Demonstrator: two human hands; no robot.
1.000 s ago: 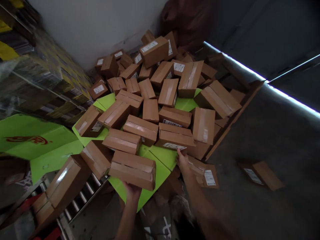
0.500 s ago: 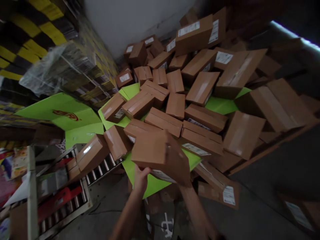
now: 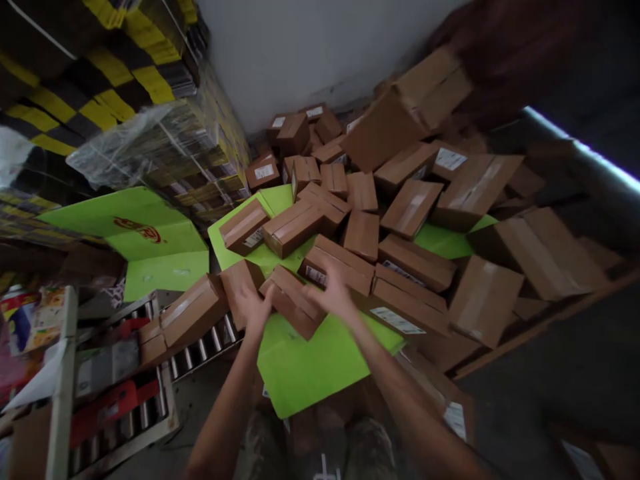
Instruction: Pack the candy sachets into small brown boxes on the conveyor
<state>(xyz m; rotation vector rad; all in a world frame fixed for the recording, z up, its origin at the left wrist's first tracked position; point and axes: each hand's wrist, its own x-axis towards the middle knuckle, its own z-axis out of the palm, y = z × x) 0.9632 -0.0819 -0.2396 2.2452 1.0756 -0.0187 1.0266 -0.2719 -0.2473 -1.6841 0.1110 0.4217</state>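
Note:
A small brown carton (image 3: 295, 301) lies at a slant on the bright green board (image 3: 313, 363), between my two hands. My left hand (image 3: 254, 305) is open at its left end, fingers spread and slightly blurred, in front of another carton (image 3: 235, 283). Over the right side of the small carton, my right hand (image 3: 334, 292) reaches with fingers stretched out, open and blurred. Whether either hand touches the carton is hard to tell. Behind the right hand lies a labelled carton (image 3: 343, 263).
Many taped cartons (image 3: 413, 207) heap up to the right and back. A large tilted carton (image 3: 383, 130) tops the back. On the left are a roller conveyor (image 3: 210, 341) bearing a long carton (image 3: 187, 310), a folded green board (image 3: 165, 233), and wrapped yellow-black stacks (image 3: 125, 73).
The carton that both hands held has left them. My hands have moved apart around a smaller carton. A large tilted carton now shows at the back of the heap.

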